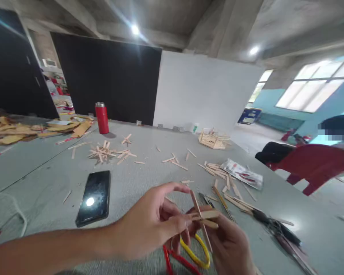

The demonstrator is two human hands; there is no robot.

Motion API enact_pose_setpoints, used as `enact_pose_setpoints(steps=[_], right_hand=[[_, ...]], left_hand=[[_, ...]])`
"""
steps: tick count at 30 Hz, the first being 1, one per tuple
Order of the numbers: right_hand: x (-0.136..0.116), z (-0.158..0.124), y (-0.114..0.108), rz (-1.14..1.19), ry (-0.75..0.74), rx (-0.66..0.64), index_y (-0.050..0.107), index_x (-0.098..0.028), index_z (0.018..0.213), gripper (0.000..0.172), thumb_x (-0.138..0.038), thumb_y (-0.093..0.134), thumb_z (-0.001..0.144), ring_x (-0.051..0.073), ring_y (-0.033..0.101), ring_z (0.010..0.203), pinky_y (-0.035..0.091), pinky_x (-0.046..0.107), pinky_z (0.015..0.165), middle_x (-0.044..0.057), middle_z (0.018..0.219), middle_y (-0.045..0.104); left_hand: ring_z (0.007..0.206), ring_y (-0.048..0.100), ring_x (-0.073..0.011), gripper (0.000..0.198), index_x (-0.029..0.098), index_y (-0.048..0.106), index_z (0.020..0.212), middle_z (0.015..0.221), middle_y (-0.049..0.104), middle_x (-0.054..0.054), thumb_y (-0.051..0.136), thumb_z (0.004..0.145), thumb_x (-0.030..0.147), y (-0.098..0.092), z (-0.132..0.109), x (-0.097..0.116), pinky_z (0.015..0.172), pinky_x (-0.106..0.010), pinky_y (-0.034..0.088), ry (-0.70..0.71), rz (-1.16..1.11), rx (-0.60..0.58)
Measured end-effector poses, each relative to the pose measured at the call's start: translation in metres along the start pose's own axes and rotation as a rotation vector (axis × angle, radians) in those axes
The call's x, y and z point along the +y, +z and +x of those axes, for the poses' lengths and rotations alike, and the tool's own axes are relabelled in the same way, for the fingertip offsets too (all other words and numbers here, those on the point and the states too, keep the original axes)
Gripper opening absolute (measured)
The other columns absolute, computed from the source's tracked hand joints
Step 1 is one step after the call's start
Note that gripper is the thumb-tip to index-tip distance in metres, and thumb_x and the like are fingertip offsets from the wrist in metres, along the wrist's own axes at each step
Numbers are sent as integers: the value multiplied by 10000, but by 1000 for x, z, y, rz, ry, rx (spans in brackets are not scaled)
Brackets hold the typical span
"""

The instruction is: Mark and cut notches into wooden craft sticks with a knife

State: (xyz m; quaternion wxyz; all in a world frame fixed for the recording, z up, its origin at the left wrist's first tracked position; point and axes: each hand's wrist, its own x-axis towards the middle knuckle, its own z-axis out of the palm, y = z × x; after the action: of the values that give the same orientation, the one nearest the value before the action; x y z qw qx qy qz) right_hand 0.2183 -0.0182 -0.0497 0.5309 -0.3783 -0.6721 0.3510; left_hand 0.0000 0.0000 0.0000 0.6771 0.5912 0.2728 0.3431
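Observation:
Both hands meet low in the middle over a grey table (pixel 40 168). My left hand (pixel 154 223) pinches a small cross of wooden craft sticks (pixel 202 215) between thumb and fingers, with the forefinger stretched out above. My right hand (pixel 229 248) comes up from below and holds the same sticks from the other side. Under the hands lie a yellow-handled tool (pixel 196 254) and a red-handled tool (pixel 174 261). A black phone (pixel 94 196) lies screen up to the left of my left hand.
Loose craft sticks are strewn about (pixel 109 152), with a pile (pixel 218 172) beside a printed plastic packet (pixel 242 173). A red flask (pixel 102 117) stands far left, a small stick-built frame (pixel 210 139) at the back. Dark tools (pixel 278 229) lie right. A red chair (pixel 312 164) stands beyond the edge.

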Motion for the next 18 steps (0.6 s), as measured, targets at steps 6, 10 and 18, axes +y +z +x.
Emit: enact_pose_setpoints(steps=[6, 10, 18], right_hand=[[-6, 0, 3, -171, -127, -9, 766, -319, 940, 173, -200, 650, 988, 134, 718, 680, 585, 171, 697, -18, 805, 749], [-5, -2, 2, -230, -225, 12, 785, -346, 1046, 233, -176, 643, 974, 144, 757, 732, 586, 168, 682, 3, 965, 811], [-3, -7, 0, -321, -232, 67, 753, -334, 1029, 268, -106, 644, 941, 133, 772, 798, 592, 155, 738, -10, 981, 795]], left_hand=[[602, 593, -92, 537, 205, 520, 1450, 777, 713, -9, 720, 980, 370, 3, -4, 4, 605, -222, 489, -28, 2, -34], [646, 597, -96, 550, 207, 554, 1400, 808, 731, -25, 767, 942, 425, 5, -6, 4, 629, -216, 506, -24, -3, -28], [632, 615, -91, 623, 254, 529, 1459, 816, 727, -7, 791, 923, 432, 6, -7, 5, 636, -216, 527, -36, -47, -34]])
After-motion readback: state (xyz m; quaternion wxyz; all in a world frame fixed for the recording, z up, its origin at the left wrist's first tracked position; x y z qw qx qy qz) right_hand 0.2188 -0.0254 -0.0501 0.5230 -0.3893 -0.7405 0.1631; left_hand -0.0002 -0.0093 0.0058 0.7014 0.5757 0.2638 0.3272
